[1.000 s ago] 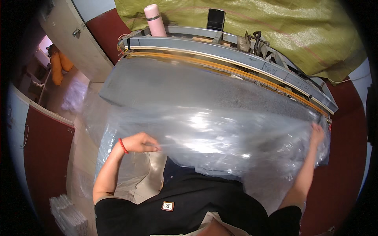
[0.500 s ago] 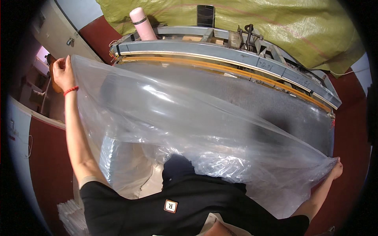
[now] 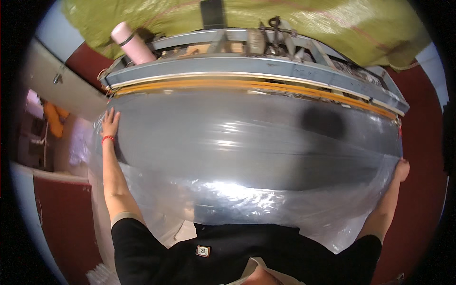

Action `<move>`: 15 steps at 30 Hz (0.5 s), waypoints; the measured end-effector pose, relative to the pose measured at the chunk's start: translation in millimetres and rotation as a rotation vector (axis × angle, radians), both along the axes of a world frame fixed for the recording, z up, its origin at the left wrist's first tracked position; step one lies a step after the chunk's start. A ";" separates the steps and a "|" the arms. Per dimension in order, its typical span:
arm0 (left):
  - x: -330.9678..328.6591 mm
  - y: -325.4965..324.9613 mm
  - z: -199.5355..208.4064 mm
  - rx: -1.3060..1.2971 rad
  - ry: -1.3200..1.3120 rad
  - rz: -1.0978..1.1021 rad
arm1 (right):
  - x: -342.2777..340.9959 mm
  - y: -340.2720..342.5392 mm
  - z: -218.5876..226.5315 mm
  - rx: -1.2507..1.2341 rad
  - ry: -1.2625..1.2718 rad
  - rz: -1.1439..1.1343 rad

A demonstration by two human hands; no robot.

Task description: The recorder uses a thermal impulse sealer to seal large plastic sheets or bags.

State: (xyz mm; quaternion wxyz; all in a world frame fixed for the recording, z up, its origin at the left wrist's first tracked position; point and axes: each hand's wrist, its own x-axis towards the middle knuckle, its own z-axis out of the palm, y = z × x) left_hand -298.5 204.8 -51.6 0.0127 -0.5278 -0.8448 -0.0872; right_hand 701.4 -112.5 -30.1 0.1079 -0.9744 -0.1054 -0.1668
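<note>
A wide clear plastic sheet (image 3: 223,166) lies over a dark grey tabletop (image 3: 199,107) and hangs toward my body at the near edge. At the table's left end my left hand (image 3: 110,124) rests flat on the sheet, its fingers spread and a red bracelet on the wrist. My right hand (image 3: 403,170) is at the right end, closed around the sheet's edge, with folds running from it across the film. Bright glare and creases cover the near part of the sheet.
A grey metal bar frame (image 3: 228,65) with orange strips (image 3: 223,84) spans the table's far side. On it stand a pink bottle (image 3: 133,43) and a dark metal clamp (image 3: 275,35). Behind are a yellow-green woven cover (image 3: 304,14) and a dark phone-like slab (image 3: 212,14).
The sheet came down from a raised slant to lie on the tabletop. My left hand went lower, from a pinch on its corner to flat on it; my right hand moved a little farther away.
</note>
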 end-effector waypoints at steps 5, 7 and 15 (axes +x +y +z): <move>-25.9 23.2 -5.5 0.095 0.104 -0.116 | -38.1 27.4 9.7 -0.026 -0.013 0.015; 56.0 17.7 33.3 0.160 0.079 -0.228 | -32.6 26.8 8.9 -0.024 0.008 0.017; 467.6 -171.7 98.5 -0.539 -1.402 -1.251 | -6.7 13.3 0.3 0.115 -0.038 0.009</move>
